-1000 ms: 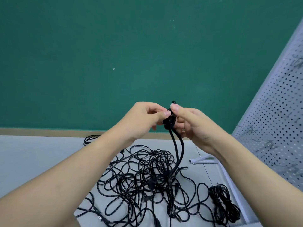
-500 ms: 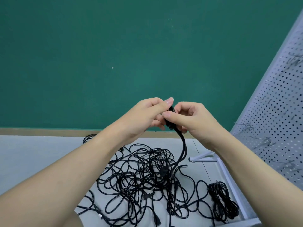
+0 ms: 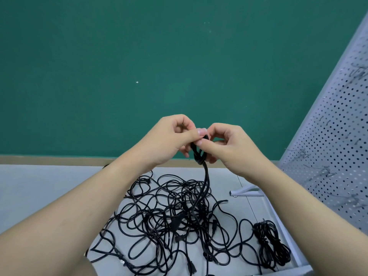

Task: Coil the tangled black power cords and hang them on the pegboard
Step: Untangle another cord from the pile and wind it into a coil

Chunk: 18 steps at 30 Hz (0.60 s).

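Knot (image 3: 199, 156) now shows lower in the cord, both hands' fingers (image 3: 209, 147) still pinching it.

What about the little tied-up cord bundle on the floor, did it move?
No. The coiled bundle lies in the same spot as before, just in front of the white foot of the pegboard stand.

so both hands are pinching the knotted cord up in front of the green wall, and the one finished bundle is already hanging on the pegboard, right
Not quite. Both the left hand and right hand do pinch the knotted cord in front of the green wall, but the finished bundle is not hanging on the pegboard. The head view shows it lying on the floor beside the board's base.
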Tool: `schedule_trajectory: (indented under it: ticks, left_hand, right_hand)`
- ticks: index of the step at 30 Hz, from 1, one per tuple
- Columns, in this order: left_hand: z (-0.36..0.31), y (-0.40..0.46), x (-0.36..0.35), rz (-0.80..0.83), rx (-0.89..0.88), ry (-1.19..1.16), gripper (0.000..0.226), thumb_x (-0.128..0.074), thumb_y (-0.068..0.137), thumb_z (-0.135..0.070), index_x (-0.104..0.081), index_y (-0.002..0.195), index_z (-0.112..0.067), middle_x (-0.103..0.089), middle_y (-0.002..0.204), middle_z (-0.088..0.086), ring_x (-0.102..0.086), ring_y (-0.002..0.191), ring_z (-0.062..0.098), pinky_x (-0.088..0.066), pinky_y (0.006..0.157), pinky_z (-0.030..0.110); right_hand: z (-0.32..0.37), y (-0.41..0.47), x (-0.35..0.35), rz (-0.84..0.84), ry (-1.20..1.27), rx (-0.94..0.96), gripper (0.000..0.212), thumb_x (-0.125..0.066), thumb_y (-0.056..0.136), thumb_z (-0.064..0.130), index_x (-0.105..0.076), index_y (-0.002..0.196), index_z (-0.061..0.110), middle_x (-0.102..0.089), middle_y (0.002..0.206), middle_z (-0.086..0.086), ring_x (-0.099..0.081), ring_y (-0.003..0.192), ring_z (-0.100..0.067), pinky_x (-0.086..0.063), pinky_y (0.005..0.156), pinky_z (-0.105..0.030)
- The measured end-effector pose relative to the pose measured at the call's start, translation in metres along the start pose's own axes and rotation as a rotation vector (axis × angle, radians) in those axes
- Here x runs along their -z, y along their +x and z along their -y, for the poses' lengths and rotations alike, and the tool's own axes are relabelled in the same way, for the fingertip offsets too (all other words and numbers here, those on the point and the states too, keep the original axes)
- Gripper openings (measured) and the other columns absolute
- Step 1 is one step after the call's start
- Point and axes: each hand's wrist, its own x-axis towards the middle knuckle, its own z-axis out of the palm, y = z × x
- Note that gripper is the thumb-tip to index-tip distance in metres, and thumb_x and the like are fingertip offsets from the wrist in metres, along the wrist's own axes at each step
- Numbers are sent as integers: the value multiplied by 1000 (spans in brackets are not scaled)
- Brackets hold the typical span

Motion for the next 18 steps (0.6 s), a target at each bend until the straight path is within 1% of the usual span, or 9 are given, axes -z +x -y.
schedule_trajectory:
  ticks: [3,5,7,8,9,11,13,15,18]
  left_hand:
    - [7,1,7,-41,21,-15,17,-65,100,-20,-67,96,-4,-67,76,1,-62,70,13,-58,71,33]
    - [11,1,10,-69,6,27,11,-65,100,-20,-68,103,-10,-65,88,2,-62,79,12,-59,75,32]
    - [14,0,8,-77,25,69,16,-65,100,-27,-67,113,-17,-65,100,0,-63,85,9,-61,80,32]
    - [14,-1,7,-48,49,66,19,-62,101,-29,-67,115,-17,-68,103,0,-66,87,9,-61,81,34]
    - [14,-3,6,-2,72,53,22,-57,104,-30,-68,114,-14,-71,103,0,-68,85,11,-61,79,35]
    - [13,-5,4,40,92,46,28,-52,107,-27,-69,102,-6,-72,88,-3,-66,70,16,-59,65,35]
    - [13,-4,6,-36,102,64,30,-53,107,-25,-67,88,-7,-65,74,-5,-59,57,17,-54,55,34]
    - [13,-2,7,-117,138,18,32,-52,108,-25,-63,83,-8,-63,73,-1,-59,54,17,-53,53,32]
    - [13,0,3,-167,228,-242,30,-48,110,-25,-59,86,-10,-70,80,5,-68,62,18,-56,58,29]
  right_hand:
    - [-3,2,0,-54,31,-1,12,-68,98,11,-64,91,2,-70,89,-15,-69,66,-18,-57,64,-30]
    - [-5,3,2,-70,109,-13,6,-64,99,5,-66,95,1,-69,83,-12,-68,67,-20,-60,68,-35]
    - [-6,3,2,-57,163,-21,6,-62,100,2,-66,96,0,-71,78,-9,-68,69,-21,-60,69,-34]
    - [-6,3,1,-53,174,-20,6,-62,100,2,-66,96,0,-73,78,-8,-68,69,-21,-59,69,-33]
    - [-6,3,0,-54,177,-18,6,-61,100,1,-66,97,0,-74,78,-9,-69,70,-21,-59,69,-32]
    - [-6,4,-1,-71,176,-19,6,-61,101,1,-66,99,0,-76,80,-10,-69,72,-21,-59,68,-33]
    - [-7,6,0,-103,182,-31,8,-60,102,3,-67,98,4,-75,78,-8,-68,72,-20,-61,70,-37]
    - [-7,9,1,-147,204,-58,7,-62,102,7,-66,97,7,-71,75,-6,-66,73,-21,-62,73,-38]
    - [-7,12,1,-220,356,-130,5,-64,100,12,-62,96,10,-63,75,-4,-62,69,-21,-56,70,-32]
